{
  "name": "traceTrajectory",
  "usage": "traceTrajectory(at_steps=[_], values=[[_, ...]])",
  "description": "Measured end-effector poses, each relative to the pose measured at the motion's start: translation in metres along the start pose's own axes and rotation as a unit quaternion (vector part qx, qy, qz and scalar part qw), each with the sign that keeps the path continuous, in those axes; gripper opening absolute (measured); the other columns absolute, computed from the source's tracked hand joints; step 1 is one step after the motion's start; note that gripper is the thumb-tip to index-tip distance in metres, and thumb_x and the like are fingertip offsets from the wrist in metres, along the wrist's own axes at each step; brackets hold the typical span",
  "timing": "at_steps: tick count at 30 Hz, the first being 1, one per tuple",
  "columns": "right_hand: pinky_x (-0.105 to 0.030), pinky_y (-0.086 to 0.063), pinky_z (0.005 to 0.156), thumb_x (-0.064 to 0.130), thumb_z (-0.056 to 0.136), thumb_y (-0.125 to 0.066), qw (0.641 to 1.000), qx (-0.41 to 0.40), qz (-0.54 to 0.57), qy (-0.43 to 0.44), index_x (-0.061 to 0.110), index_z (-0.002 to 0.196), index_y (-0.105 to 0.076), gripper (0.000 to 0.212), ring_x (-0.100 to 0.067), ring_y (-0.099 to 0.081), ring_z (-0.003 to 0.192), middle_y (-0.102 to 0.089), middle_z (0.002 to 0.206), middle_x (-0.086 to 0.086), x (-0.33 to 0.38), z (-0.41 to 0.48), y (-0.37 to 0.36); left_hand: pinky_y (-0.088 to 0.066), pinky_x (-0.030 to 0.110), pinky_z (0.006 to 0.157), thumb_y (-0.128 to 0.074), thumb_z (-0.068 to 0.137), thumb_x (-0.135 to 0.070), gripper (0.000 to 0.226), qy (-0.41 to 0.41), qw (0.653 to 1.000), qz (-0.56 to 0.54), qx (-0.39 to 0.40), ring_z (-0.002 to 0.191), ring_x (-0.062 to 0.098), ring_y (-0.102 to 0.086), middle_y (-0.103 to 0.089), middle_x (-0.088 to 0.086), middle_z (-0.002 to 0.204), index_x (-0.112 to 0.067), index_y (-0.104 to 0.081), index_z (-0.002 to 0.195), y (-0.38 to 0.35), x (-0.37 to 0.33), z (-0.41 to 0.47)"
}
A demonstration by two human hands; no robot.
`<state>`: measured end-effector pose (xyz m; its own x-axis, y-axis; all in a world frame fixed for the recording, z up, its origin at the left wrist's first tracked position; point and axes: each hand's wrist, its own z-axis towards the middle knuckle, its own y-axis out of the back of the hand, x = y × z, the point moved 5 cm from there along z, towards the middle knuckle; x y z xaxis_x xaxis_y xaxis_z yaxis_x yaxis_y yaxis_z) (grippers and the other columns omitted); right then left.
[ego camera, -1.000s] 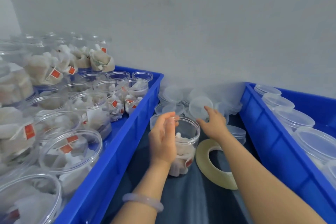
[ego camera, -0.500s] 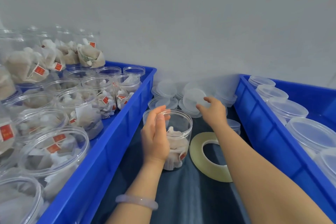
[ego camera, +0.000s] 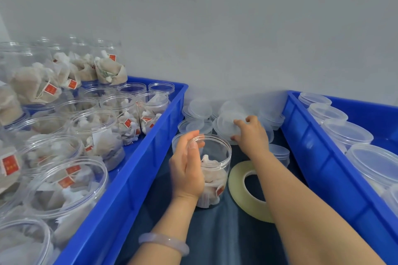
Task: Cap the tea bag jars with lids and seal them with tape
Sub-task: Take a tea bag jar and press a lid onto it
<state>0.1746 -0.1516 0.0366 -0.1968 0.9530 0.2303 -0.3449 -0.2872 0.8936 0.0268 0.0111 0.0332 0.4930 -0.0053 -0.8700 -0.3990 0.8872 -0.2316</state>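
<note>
Dark cloth (ego camera: pixel 226 241) between blue crates (ego camera: pixel 150 135), grey wall (ego camera: pixel 237 38) behind. The left hand (ego camera: pixel 187 170) curls its fingers round the open jar (ego camera: pixel 217 167); the right hand (ego camera: pixel 252 134) pinches a lid (ego camera: pixel 226 124) just beyond, tape roll (ego camera: pixel 241 193) below its wrist.

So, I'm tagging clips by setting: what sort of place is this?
Probably a small packing workstation: a blue crate of open tea bag jars, a heap of loose lids, and a tape roll.
</note>
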Motion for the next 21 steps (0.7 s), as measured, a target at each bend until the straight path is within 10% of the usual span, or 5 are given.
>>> traceTrajectory(at_steps=[9, 14, 21], values=[[-0.020, -0.041, 0.094, 0.023, 0.083, -0.073, 0.906, -0.022, 0.422, -0.028, 0.018, 0.129, -0.058, 0.049, -0.015, -0.054, 0.122, -0.043, 0.145, -0.012, 0.029, -0.027, 0.074, -0.050, 0.021, 0.088, -0.025, 0.090, -0.045, 0.044, 0.018, 1.000, 0.021, -0.009, 0.100, 0.000, -0.062, -0.065, -0.014, 0.106, -0.028, -0.058, 0.114, 0.003, 0.003, -0.001], [-0.008, -0.048, 0.081, 0.013, 0.076, -0.076, 0.867, 0.152, 0.467, 0.081, 0.034, 0.110, -0.062, 0.042, 0.010, -0.062, 0.095, -0.064, 0.119, 0.006, 0.053, -0.078, 0.091, -0.050, 0.014, 0.082, -0.025, 0.090, -0.048, 0.047, 0.055, 0.998, -0.021, -0.018, 0.102, 0.002, -0.063, -0.067, -0.023, 0.096, -0.031, -0.059, 0.117, 0.002, 0.006, 0.000], [-0.028, -0.050, 0.094, 0.036, 0.070, -0.078, 0.889, 0.224, 0.388, 0.097, 0.028, 0.100, -0.061, 0.035, -0.005, -0.063, 0.104, -0.062, 0.114, 0.015, 0.055, -0.095, 0.097, -0.049, 0.016, 0.086, -0.026, 0.091, -0.052, 0.056, 0.025, 0.999, -0.028, -0.014, 0.103, 0.000, -0.062, -0.068, -0.009, 0.106, -0.018, -0.062, 0.117, 0.000, 0.006, 0.000]])
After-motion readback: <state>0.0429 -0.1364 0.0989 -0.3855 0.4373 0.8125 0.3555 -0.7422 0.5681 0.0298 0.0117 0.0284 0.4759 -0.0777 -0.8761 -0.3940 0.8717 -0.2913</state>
